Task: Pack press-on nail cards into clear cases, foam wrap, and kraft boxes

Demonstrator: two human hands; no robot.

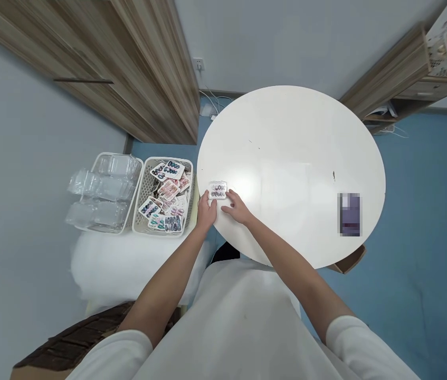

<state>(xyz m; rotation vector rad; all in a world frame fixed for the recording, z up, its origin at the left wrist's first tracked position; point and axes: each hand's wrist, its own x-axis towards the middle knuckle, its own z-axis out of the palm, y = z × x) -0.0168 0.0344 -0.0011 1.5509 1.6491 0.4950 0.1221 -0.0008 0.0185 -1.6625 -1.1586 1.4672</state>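
A small clear case (217, 190) with a card of press-on nails in it lies at the left edge of the white round table (286, 121). My left hand (206, 212) is at its lower left corner, thumb and fingers closed on that side of the case. On the right side, my right hand (239, 209) touches the case's edge with a fingertip, its fingers apart and curved. Left of the table, a white basket (138, 227) holds several nail cards (169, 190). Another basket (140, 174) beside it holds clear plastic cases (114, 188) in bags.
A blurred purple item (350, 214) lies at the table's right side. Below that edge is an open cardboard box (349, 260). A wooden cabinet (144, 68) stands at the back left, a shelf unit (401, 74) at the back right. White wrapped material (108, 264) lies below the baskets.
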